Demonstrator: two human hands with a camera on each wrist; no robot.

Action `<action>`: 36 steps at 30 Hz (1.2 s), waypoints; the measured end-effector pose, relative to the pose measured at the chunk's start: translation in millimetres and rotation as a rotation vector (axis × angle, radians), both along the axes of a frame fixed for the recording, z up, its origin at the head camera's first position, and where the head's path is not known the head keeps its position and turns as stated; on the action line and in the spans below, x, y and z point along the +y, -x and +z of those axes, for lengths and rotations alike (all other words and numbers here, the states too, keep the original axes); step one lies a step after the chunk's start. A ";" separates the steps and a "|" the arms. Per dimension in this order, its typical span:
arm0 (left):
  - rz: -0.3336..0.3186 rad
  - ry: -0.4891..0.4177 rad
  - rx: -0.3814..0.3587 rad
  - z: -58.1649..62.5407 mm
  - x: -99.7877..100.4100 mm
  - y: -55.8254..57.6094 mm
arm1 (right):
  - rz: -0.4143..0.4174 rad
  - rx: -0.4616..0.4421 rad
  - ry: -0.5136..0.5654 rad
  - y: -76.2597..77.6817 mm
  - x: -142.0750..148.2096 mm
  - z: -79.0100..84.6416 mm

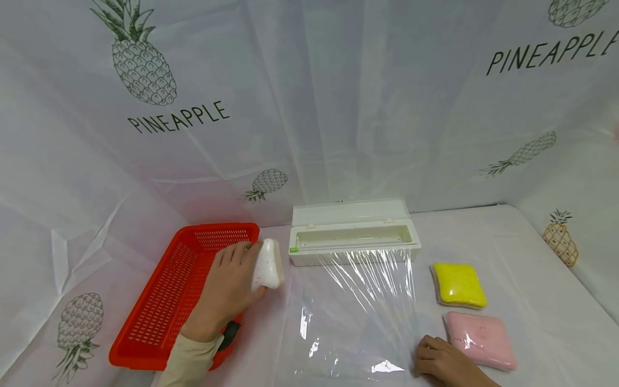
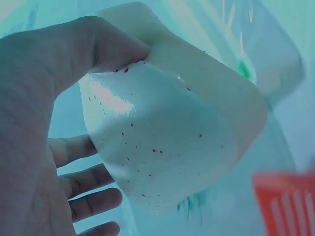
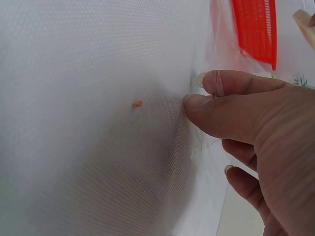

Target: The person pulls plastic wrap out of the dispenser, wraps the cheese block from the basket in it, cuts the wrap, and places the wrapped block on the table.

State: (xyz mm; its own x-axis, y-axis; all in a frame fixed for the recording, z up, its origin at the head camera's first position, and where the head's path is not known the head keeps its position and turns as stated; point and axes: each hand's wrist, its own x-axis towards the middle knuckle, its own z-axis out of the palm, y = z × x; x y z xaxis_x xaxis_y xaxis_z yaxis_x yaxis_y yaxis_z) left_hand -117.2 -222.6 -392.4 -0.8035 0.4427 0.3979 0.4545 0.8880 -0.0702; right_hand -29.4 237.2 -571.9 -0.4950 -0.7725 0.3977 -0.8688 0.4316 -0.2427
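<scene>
My left hand (image 1: 231,287) holds a white, bread-slice-shaped piece (image 1: 267,264) by its side, beside the red basket. In the left wrist view its glossy white face (image 2: 152,132) has small dark red specks, and a cream layer (image 2: 206,78) lies behind it. My thumb presses on its edge. A sheet of clear plastic wrap (image 1: 355,317) stretches over the table from a white wrap dispenser (image 1: 355,239) with its lid up. At the sheet's near right corner, my right hand (image 1: 442,360) pinches the film between thumb and index finger, seen closely in the right wrist view.
A red perforated basket (image 1: 159,301) stands on the left. On the right lie a yellow square piece (image 1: 461,285) and a pink one (image 1: 481,339), both shiny, the pink one close to my right hand. White pineapple-print cloth (image 1: 329,107) hangs behind and at both sides.
</scene>
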 end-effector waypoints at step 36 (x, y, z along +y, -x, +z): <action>-0.242 0.229 -0.046 -106.2 155.0 -49.1 | 0.012 0.106 0.075 -0.1 0.2 -5.8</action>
State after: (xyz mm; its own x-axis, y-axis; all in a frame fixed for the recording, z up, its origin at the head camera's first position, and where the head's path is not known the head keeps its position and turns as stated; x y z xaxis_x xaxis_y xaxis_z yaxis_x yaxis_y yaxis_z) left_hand -68.1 -67.6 -498.6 -0.6789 0.6968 0.2316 0.6580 0.7173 -0.2293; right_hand -29.2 237.4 -577.6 -0.4377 -0.7443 0.5044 -0.8964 0.4047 -0.1807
